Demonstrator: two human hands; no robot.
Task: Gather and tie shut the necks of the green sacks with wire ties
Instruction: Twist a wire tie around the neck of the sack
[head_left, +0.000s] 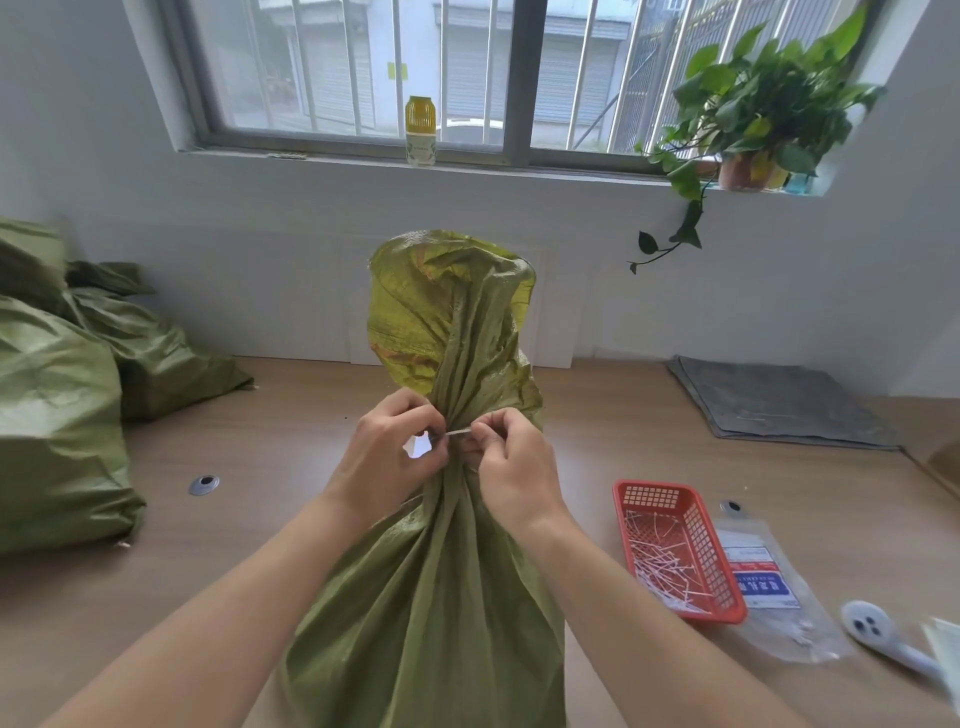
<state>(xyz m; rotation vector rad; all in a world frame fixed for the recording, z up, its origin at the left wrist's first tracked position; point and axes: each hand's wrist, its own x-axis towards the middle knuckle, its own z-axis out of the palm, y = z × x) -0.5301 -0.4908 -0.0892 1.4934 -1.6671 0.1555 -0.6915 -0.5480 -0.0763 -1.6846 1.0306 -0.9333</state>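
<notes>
1. Head view, centre of frame: the green sack (431, 597) stands upright on the table (249, 525). Its neck (457, 410) is gathered into a tight bunch at mid-frame, and the loose mouth fans out above that.
2. Same view, at the bunch: the wire tie (460, 431) lies level, so its long axis runs left-right across the neck, while the neck itself runs up-down. That crossing is what the next move turns on, as I read it.
3. The left grip (387, 452) sits on the left side of the neck, fingers curled, pinching the tie's left end, where a white bit shows. I cannot tell whether that bit is the tie's head or its tail.
4. The right grip (511, 462) sits on the right side of the neck, thumb and forefinger closed on the tie's right end. Both grips touch the tie and neither is nearer.
5. My judgement: the ends must be drawn apart along that level line, or twisted, to cinch the neck. How far the tie goes round behind the neck is hidden.
6. Lower right of frame: a red basket (675, 551) holds spare ties, well apart from the grips. Left edge: more green sacks (57, 426) lie in a heap.
</notes>
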